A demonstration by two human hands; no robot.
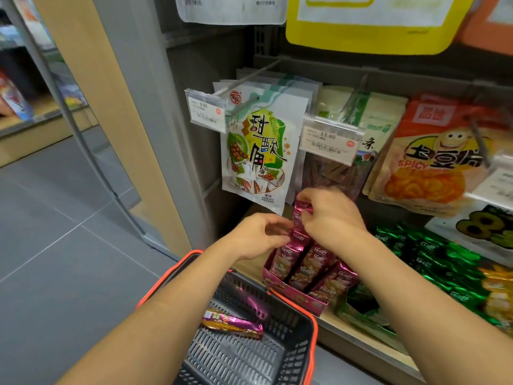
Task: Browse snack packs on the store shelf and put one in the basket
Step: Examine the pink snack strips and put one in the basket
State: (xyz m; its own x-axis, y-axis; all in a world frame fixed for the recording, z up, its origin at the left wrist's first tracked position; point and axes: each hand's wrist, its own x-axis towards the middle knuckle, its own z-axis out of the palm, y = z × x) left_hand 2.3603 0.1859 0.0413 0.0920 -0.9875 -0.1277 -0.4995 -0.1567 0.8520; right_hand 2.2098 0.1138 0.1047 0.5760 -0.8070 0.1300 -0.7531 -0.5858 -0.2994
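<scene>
— What's nearest?
— The basket [294, 354], under both wrists, one snack bar [231, 323] lying inside.
— The hands?
— Right hand [330, 215] pinches the magenta pack [298, 222] by its top, above the display box [294, 296]. Left hand [258, 234] curls against the pack's left side; grip unclear.

A single wide-angle camera worn on the person's head looks forward and down, close to the store shelf [361, 344]. The basket [314, 332] sits low at centre frame, and the floor [55, 245] fills the left side.
</scene>
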